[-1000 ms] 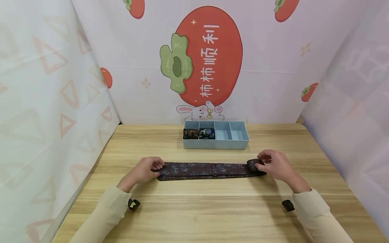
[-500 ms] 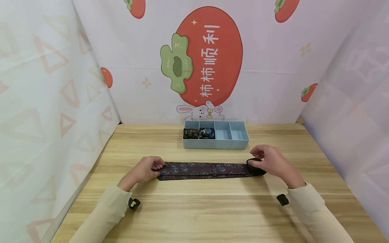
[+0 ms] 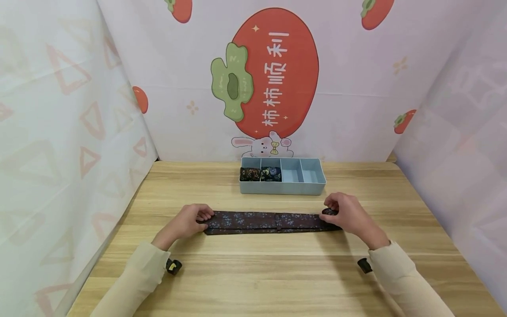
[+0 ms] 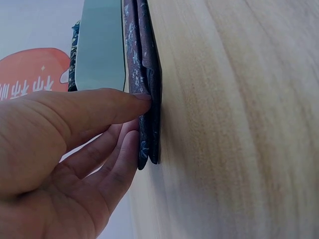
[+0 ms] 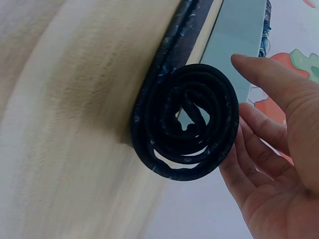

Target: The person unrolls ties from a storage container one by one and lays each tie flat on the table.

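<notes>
A dark necktie with blue flowers lies lengthwise across the table, partly rolled at its right end. My left hand holds the flat left end, thumb overlapping the near edge and fingertips against the cloth. Over the roll rests my right hand. From the right wrist, the roll shows as a loose spiral with gaps inside. The fingers of that hand touch its outer side, and the thumb stands slightly off it.
Behind the tie stands a pale blue box divided into compartments. Its two left ones hold a brown patterned roll and a dark blue patterned roll. The wooden table ends at a printed cloth backdrop.
My right hand has shifted left along the tie together with the roll, briefly lifting and loosening, then lowering over it. The left hand stays at the flat end.
</notes>
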Tool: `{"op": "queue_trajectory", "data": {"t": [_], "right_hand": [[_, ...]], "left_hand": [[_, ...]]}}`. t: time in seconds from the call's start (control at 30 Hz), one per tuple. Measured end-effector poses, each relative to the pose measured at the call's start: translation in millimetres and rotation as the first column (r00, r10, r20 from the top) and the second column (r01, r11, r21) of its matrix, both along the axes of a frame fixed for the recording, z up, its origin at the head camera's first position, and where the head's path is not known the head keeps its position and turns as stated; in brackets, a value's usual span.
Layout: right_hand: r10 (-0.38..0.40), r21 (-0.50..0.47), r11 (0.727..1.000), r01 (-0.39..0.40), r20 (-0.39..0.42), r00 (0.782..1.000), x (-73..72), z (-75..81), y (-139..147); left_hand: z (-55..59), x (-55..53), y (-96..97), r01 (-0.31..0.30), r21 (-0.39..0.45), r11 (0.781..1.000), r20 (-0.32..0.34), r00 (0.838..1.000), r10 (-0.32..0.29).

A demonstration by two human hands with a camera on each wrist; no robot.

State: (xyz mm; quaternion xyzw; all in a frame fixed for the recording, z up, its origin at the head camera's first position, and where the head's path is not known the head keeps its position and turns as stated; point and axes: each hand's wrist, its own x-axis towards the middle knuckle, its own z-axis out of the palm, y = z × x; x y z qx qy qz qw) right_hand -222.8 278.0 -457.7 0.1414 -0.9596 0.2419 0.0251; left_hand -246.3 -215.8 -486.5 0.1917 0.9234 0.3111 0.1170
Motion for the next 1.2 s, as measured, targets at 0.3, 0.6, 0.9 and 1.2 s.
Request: {"op": "queue_trajectory", "data": {"t": [0.3,0.6,0.9,1.2], "right_hand": [[-0.049,0.017,0.999,0.049,-0.05,0.998,7.4,-6.9,8.5],[-0.059,-0.004,0.998,0.059,-0.018,0.998,12.8,-4.7,19.2],[-0.093,-0.026,0.995,0.093,0.027,0.995,17.2,-6.4,30.3],[-0.109,-0.06,0.992,0.111,0.027,0.994,18.6,-8.4,39.7]], "left_hand": [[-0.2,2.6,-4.2,0.01,0.012,1.0,-0.016,1.0,-0.01],[-4.2,2.4,-8.7,-0.01,0.033,0.999,-0.005,1.0,0.011],[-1.2,3.8,-14.6,-0.021,0.011,1.0,-0.003,1.0,0.021],[-2.0,3.7,-21.7,-0.027,0.0,1.0,-0.005,1.0,0.027]]}}
